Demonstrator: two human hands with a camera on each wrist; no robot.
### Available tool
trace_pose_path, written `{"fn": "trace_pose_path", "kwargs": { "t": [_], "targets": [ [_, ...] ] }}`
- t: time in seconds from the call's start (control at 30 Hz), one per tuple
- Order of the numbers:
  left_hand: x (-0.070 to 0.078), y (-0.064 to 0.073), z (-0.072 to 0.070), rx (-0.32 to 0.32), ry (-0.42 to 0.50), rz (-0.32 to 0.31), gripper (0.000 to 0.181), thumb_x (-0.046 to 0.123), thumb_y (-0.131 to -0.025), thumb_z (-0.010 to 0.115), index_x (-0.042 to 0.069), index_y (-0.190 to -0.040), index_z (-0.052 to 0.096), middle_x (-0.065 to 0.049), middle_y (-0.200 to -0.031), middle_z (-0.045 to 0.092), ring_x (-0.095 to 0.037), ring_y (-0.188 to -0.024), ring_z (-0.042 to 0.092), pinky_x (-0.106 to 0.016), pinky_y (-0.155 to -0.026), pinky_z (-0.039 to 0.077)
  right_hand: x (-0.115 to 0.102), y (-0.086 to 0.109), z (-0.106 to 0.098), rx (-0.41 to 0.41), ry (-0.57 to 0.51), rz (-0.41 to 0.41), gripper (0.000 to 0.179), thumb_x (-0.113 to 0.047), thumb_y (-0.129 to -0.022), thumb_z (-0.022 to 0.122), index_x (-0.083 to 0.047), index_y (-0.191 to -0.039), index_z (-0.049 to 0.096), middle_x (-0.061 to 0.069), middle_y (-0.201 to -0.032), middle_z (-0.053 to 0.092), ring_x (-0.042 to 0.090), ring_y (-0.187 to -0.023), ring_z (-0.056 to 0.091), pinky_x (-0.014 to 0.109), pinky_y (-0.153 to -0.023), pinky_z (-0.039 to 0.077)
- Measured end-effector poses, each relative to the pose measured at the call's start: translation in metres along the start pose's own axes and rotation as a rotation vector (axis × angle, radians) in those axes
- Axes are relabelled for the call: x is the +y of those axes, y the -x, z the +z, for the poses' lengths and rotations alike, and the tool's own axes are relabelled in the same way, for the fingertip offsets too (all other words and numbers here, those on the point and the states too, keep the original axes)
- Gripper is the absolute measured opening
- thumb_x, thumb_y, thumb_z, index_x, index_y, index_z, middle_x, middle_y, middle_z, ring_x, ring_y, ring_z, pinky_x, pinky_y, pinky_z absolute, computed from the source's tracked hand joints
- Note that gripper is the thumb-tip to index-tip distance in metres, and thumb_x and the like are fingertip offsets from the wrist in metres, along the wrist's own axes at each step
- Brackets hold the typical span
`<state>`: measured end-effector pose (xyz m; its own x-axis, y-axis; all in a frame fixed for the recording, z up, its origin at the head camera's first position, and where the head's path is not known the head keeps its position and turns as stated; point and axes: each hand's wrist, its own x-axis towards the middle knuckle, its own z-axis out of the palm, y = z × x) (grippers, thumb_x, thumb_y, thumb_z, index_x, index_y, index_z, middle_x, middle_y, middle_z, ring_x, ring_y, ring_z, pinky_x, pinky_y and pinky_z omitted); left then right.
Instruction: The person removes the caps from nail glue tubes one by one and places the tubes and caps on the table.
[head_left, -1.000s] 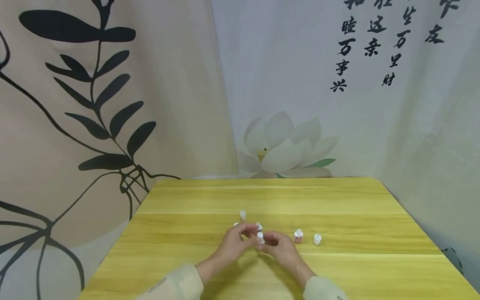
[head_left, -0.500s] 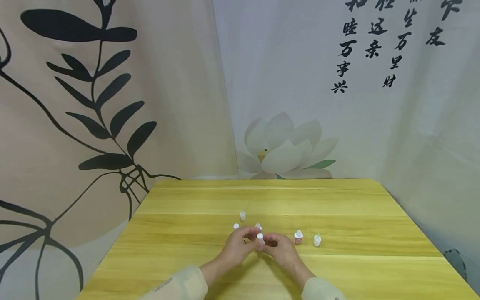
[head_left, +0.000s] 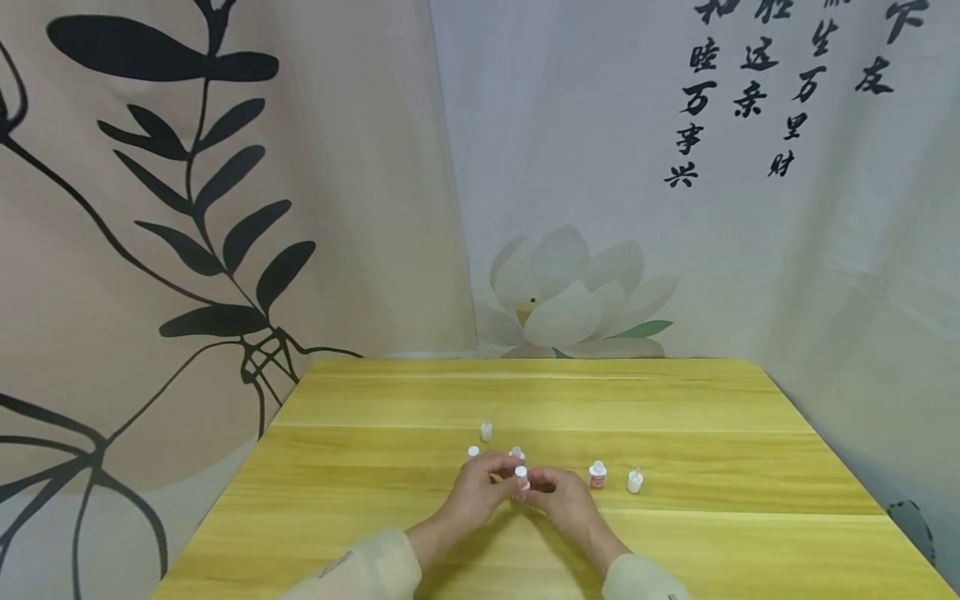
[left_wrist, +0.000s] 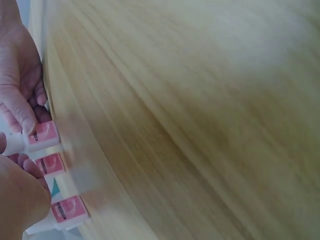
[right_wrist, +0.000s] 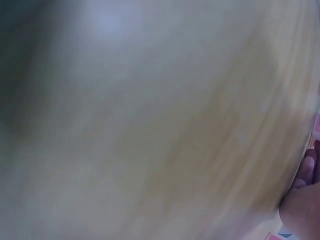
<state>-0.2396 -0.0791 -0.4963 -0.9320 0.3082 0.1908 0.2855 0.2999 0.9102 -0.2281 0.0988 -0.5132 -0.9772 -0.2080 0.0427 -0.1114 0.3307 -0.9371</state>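
Note:
Both hands meet over the near middle of the table around a small white bottle (head_left: 522, 475) with a pink label. My right hand (head_left: 561, 498) pinches its labelled body, its thumb lying on the label in the left wrist view. From the other side my left hand (head_left: 476, 493) has thumb and fingers at the white cap end. Just behind the fingers stands another small bottle (head_left: 517, 452), partly hidden; a further white cap (head_left: 473, 452) peeks over the left hand. The left wrist view shows two more pink-labelled bottles, one bottle (left_wrist: 50, 163) and a nearer bottle (left_wrist: 69, 209).
Right of the hands stand a pink-labelled white bottle (head_left: 597, 475) and a small white piece with a narrow tip (head_left: 635, 481). A similar white piece (head_left: 486, 432) stands farther back. The wooden table (head_left: 712, 550) runs back to a printed curtain (head_left: 375, 208).
The bottle between the hands has tilted more upright and sunk slightly, and the left hand has shifted a little to the right. The standing bottles have stayed in place.

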Motion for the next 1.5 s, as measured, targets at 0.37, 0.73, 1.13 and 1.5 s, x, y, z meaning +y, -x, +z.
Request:
{"fn": "trace_pose_path", "kwargs": {
  "t": [0.37,0.73,1.13,1.5],
  "targets": [
    [0.0008,0.0002,-0.0004,0.011,0.001,-0.05,0.015,0.015,-0.086,0.078,0.009,-0.1,0.074,0.004,-0.093,0.069,-0.015,-0.084,0.06,-0.026,-0.071,0.052,0.0011,0.0,-0.0003,0.002,0.003,-0.01,0.026,-0.02,-0.084,0.079,-0.008,-0.106,0.073,0.003,-0.102,0.072,0.018,-0.096,0.065,0.034,-0.085,0.053],
    [0.0023,0.0042,0.0004,0.029,0.007,-0.015,0.024,0.012,-0.088,0.075,0.002,-0.11,0.072,0.002,-0.091,0.066,-0.013,-0.084,0.059,-0.025,-0.07,0.053,0.0012,-0.0008,0.0003,0.004,-0.003,-0.006,0.026,-0.02,-0.085,0.078,-0.007,-0.107,0.074,0.005,-0.104,0.072,0.02,-0.098,0.065,0.036,-0.086,0.053],
    [0.0043,0.0019,0.0011,0.067,-0.004,-0.056,0.015,0.01,-0.083,0.08,0.007,-0.096,0.074,0.003,-0.085,0.068,-0.013,-0.077,0.06,-0.023,-0.064,0.053,0.0019,-0.0011,0.001,0.0,-0.005,-0.016,0.026,-0.022,-0.084,0.079,-0.009,-0.106,0.075,0.003,-0.102,0.073,0.018,-0.097,0.065,0.035,-0.085,0.053],
    [0.0063,0.0038,0.0019,0.071,-0.006,-0.03,0.017,0.01,-0.086,0.078,0.004,-0.101,0.073,0.001,-0.088,0.066,-0.012,-0.078,0.059,-0.023,-0.065,0.053,-0.0001,-0.0002,0.0002,0.006,0.009,0.002,0.027,-0.023,-0.084,0.079,-0.01,-0.107,0.074,0.004,-0.104,0.073,0.019,-0.098,0.065,0.038,-0.087,0.053]
  ]
}}
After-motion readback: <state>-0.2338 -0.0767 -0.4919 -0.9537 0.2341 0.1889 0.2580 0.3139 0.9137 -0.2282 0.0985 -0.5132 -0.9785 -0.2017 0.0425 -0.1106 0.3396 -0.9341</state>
